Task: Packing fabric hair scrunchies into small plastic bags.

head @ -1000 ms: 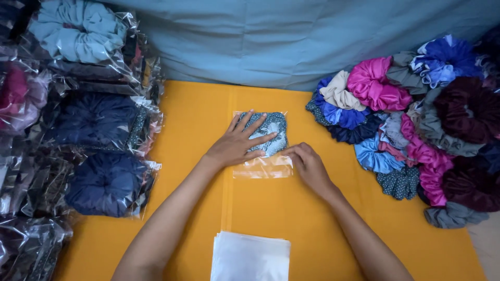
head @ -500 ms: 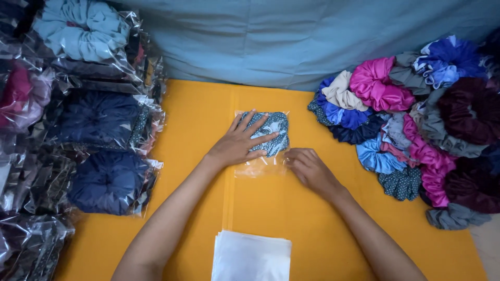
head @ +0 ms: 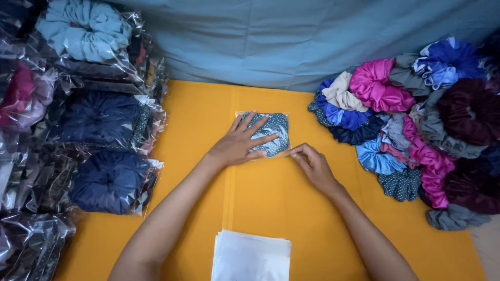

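Since a second ago the clear bag's (head: 266,134) flap lies folded under, left hand (head: 240,143) fingers spread flat pinning it to the table (head: 271,198) while right hand (head: 311,165) fingers, seemingly curled, press its near-right edge.

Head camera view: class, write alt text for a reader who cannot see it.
A left hand presses flat on a bagged blue patterned scrunchie on an orange table, while the right hand touches the bag's lower edge. Loose scrunchies lie right, bagged ones left.

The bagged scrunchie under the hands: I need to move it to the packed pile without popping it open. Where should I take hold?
Probably at the far edge of the bagged scrunchie, coming from the blue-cloth side. It lies flat on the orange surface, the left hand presses its top, and the right hand works its near edge, where the flap seems to be. A flat pinch across the padded body looks safest.
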